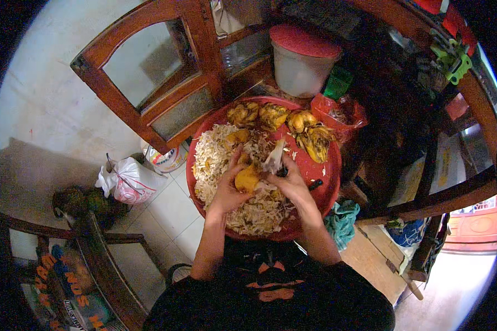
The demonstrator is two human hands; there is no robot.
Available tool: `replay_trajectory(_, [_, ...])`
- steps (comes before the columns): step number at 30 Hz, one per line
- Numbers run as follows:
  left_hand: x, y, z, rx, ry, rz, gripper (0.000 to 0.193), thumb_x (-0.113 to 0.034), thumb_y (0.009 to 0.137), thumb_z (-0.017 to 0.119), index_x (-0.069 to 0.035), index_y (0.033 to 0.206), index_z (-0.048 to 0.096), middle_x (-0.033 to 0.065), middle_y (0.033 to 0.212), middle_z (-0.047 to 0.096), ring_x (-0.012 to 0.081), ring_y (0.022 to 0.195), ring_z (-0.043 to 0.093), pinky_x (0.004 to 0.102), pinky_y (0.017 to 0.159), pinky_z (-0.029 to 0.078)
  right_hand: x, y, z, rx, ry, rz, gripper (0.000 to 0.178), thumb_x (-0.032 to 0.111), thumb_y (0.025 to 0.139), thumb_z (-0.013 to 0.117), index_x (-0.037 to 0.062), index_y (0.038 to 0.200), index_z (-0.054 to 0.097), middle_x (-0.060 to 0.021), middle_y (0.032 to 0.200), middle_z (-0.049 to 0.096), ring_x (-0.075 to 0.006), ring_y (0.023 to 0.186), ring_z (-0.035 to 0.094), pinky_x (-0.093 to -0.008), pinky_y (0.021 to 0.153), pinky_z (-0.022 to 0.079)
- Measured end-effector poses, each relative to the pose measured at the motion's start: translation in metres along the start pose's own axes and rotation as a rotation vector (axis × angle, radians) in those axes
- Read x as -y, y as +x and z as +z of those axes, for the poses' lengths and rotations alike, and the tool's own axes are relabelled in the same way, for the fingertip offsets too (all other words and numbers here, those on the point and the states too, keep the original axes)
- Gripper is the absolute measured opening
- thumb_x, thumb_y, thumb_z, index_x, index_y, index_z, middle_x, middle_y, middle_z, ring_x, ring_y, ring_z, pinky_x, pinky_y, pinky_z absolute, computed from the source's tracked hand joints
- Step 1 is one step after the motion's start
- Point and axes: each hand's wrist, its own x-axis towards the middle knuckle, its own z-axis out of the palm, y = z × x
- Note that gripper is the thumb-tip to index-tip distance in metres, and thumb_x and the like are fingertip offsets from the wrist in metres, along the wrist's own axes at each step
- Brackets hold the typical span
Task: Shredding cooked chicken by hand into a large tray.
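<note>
While both hands grip a yellow cooked chicken piece (247, 177), left hand (226, 190) beneath, right hand (290, 185) pulling, the round red plastic tray (326, 182) holds shredded meat (254, 212) and whole yellow pieces (292, 124).

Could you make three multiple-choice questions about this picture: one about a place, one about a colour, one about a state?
1. Where do the whole cooked chicken pieces lie on the red tray?
A. at its far edge
B. at its near edge
C. on the floor

2. What colour is the lid of the white bucket?
A. green
B. red
C. blue

3. What are the two hands doing?
A. resting apart
B. both on one piece of chicken
C. holding a cup

Answers:
1 A, the pieces lie beyond the shredded meat.
2 B, the lid is red.
3 B, the left hand and right hand meet on the yellow piece.
</note>
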Motion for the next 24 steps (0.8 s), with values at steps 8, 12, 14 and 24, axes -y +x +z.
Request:
replay_trajectory(8, [-0.004, 0.0, 0.001, 0.017, -0.207, 0.134, 0.046, -0.012, 0.063, 0.078, -0.009, 0.103, 0.055, 0.0177, 0.146, 0.015, 0.0333, 0.135, 0.016, 0.0413, 0.105, 0.023, 0.028, -0.019, 0.008, -0.149, 0.727, 0.467, 0.06, 0.006, 0.079, 0.057, 0.005, 0.134, 0.032, -0.0106, 0.105, 0.06, -0.0204, 0.088, 0.061, -0.0296, 0.074, 0.049])
replay_trajectory(12, [-0.008, -0.003, -0.002, 0.046, 0.076, 0.379, 0.046, -0.012, 0.063, 0.078, -0.008, 0.103, 0.055, 0.0184, 0.146, 0.014, 0.034, 0.135, 0.015, 0.0411, 0.105, 0.022, 0.026, -0.019, 0.0, -0.099, 0.817, 0.729, 0.065, 0.005, 0.079, 0.057, 0.0055, 0.136, 0.027, -0.0105, 0.107, 0.059, -0.0204, 0.09, 0.059, -0.0301, 0.077, 0.049])
replay_trajectory(14, [0.0, -0.002, -0.001, -0.009, 0.207, 0.365, 0.056, -0.014, 0.063, 0.078, -0.009, 0.112, 0.051, 0.0172, 0.142, 0.023, 0.0323, 0.133, 0.02, 0.0415, 0.105, 0.023, -0.002, -0.023, 0.009, -0.126, 0.636, 0.223, 0.074, 0.01, 0.074, 0.064, -0.0011, 0.136, 0.025, -0.0108, 0.122, 0.049, -0.0211, 0.109, 0.049, -0.0282, 0.091, 0.039])
replay_trajectory(24, [-0.016, -0.007, 0.067, -0.662, -0.908, -0.265, 0.051, -0.006, 0.078, 0.066, -0.008, 0.123, 0.041, 0.0069, 0.111, 0.054, 0.0189, 0.095, 0.055, 0.0303, 0.078, 0.049, 0.023, -0.021, 0.023, -0.442, -0.158, -0.215, 0.053, 0.005, 0.06, 0.073, 0.0022, 0.103, 0.043, -0.0093, 0.084, 0.059, -0.0161, 0.076, 0.059, -0.0282, 0.069, 0.048])
